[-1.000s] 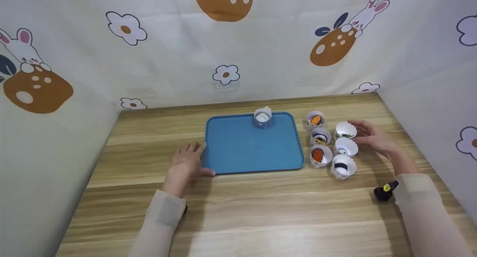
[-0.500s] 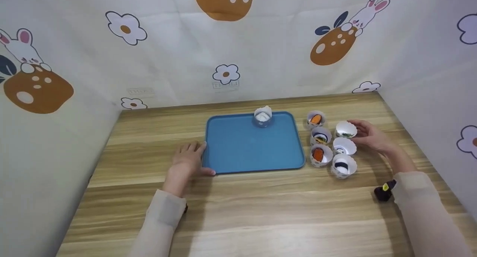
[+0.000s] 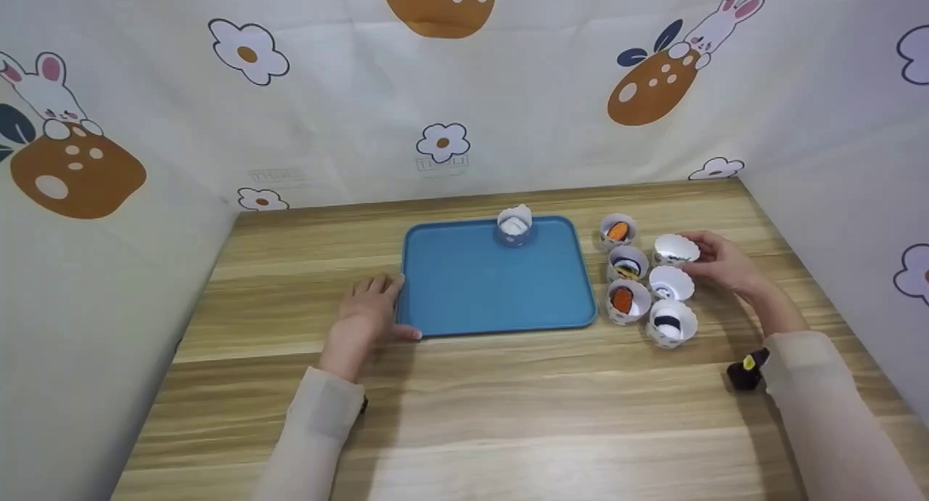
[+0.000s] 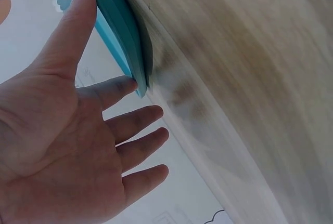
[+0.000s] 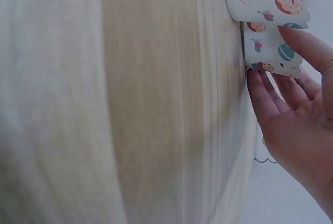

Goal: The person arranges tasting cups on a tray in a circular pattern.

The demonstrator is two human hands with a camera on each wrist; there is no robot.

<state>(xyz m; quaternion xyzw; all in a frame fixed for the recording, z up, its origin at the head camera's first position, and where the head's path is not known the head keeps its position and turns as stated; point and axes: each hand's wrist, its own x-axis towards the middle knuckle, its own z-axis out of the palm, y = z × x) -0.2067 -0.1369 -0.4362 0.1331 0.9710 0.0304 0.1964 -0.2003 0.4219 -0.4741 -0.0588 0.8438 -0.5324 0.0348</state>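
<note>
My left hand [image 3: 366, 312] rests at the near-left corner of the blue tray [image 3: 501, 283], fingers extended. In the left wrist view, thumb and index finger of the left hand [image 4: 78, 130] touch the tray rim [image 4: 117, 26]; the other fingers stand apart from it. A paper cup [image 3: 514, 229] with something white inside stands at the tray's far edge. Right of the tray, my right hand [image 3: 726, 265] grips the far-right paper cup [image 3: 675, 248], its opening slightly tilted. In the right wrist view, thumb and fingers of the right hand [image 5: 302, 109] span that patterned cup [image 5: 268, 47].
Several other paper cups stand close together, holding toy sushi: orange [image 3: 617, 232], one with a yellow strip [image 3: 627, 267], red [image 3: 622, 300], and white with a black band [image 3: 667, 325]. Another cup [image 3: 670, 283] sits just nearer than the gripped one. Patterned cloth [image 3: 326, 109] lines the wooden table [image 3: 508, 414].
My right hand has closed in on the far-right cup, which has shifted and tilted slightly. The cup just nearer has moved a little left. My left hand and the tray have hardly moved.
</note>
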